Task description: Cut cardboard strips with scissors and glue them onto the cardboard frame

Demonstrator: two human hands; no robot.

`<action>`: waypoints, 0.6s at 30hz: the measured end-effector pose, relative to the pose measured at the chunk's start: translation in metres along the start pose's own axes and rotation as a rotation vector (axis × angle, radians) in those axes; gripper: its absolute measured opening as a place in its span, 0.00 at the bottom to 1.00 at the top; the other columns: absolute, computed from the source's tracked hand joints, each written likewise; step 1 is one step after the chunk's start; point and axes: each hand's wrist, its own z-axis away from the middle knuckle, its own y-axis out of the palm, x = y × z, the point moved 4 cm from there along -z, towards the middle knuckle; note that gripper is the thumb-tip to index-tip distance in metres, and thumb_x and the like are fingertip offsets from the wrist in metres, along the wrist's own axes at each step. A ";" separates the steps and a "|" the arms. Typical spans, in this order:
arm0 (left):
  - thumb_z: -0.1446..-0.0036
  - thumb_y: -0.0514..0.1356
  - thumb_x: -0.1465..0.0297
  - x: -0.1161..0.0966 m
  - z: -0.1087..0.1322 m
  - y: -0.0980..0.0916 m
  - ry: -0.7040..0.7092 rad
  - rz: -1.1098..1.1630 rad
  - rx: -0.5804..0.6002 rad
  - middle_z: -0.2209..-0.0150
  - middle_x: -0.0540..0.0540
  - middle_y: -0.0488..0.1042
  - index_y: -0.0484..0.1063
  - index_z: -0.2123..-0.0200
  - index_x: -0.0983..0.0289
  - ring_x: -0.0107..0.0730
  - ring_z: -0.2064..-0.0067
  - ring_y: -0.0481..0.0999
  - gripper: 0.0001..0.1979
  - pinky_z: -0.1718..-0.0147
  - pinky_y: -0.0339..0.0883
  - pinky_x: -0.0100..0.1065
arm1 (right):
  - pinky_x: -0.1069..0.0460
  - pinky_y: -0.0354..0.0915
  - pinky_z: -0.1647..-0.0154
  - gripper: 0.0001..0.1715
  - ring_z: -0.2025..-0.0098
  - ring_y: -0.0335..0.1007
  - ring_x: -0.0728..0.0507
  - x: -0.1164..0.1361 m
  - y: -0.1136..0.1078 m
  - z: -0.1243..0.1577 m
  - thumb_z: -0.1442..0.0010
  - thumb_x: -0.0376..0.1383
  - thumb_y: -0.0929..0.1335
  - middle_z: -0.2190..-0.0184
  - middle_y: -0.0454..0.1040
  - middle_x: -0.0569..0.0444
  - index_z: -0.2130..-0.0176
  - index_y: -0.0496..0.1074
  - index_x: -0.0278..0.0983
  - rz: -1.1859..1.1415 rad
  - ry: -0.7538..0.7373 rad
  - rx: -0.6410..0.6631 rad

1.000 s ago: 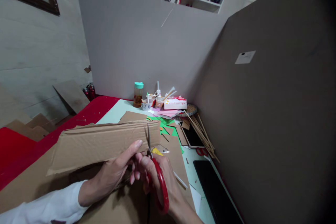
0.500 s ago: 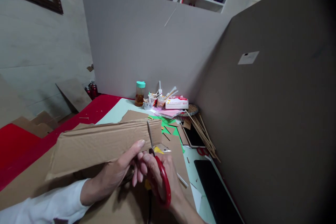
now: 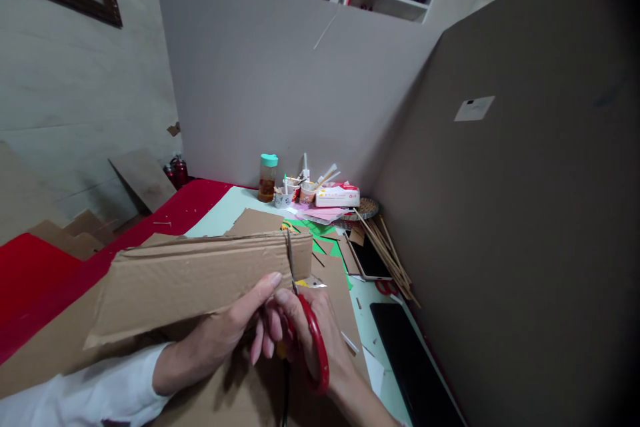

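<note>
Cardboard strip (image 3: pixel 200 280) sits center-left of frame, above the desk (image 3: pixel 217 213). Long axis runs left to right, rising slightly rightward. Left hand (image 3: pixel 225 333) pinches its lower edge right of middle, thumb on the front face. Right hand (image 3: pixel 330 330) grips the scissors (image 3: pixel 320 347) just below the right end; blades point up, crosswise to the long axis. Hands adjacent at frame center. Vs 1 s ago: blades were visibly spread, now nearly one line; rear blade's position unclear.
</note>
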 end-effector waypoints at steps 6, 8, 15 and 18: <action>0.49 0.53 0.37 -0.002 0.005 0.000 0.017 0.000 -0.023 0.87 0.54 0.70 0.71 0.86 0.62 0.26 0.86 0.64 0.35 0.84 0.57 0.29 | 0.51 0.52 0.77 0.35 0.80 0.54 0.48 -0.004 0.001 -0.004 0.32 0.57 0.61 0.84 0.60 0.58 0.82 0.64 0.40 0.022 0.001 -0.081; 0.48 0.52 0.37 0.001 0.004 0.000 0.036 0.004 -0.027 0.86 0.54 0.70 0.71 0.86 0.62 0.26 0.86 0.65 0.36 0.84 0.58 0.29 | 0.52 0.53 0.77 0.36 0.80 0.55 0.48 -0.007 0.002 -0.005 0.34 0.59 0.62 0.84 0.61 0.58 0.82 0.65 0.39 0.020 0.009 -0.088; 0.48 0.50 0.34 0.014 0.000 0.003 0.021 -0.021 0.035 0.85 0.55 0.71 0.72 0.84 0.63 0.25 0.86 0.64 0.39 0.84 0.58 0.30 | 0.54 0.57 0.82 0.39 0.84 0.62 0.48 -0.012 0.000 -0.004 0.34 0.62 0.60 0.86 0.64 0.56 0.81 0.67 0.38 -0.038 0.057 -0.033; 0.47 0.50 0.34 0.016 0.001 0.002 0.029 -0.024 0.023 0.85 0.54 0.71 0.72 0.84 0.63 0.25 0.87 0.64 0.39 0.83 0.59 0.30 | 0.54 0.55 0.83 0.40 0.85 0.61 0.49 -0.014 0.001 -0.002 0.33 0.62 0.59 0.88 0.63 0.56 0.83 0.67 0.38 -0.036 0.046 -0.054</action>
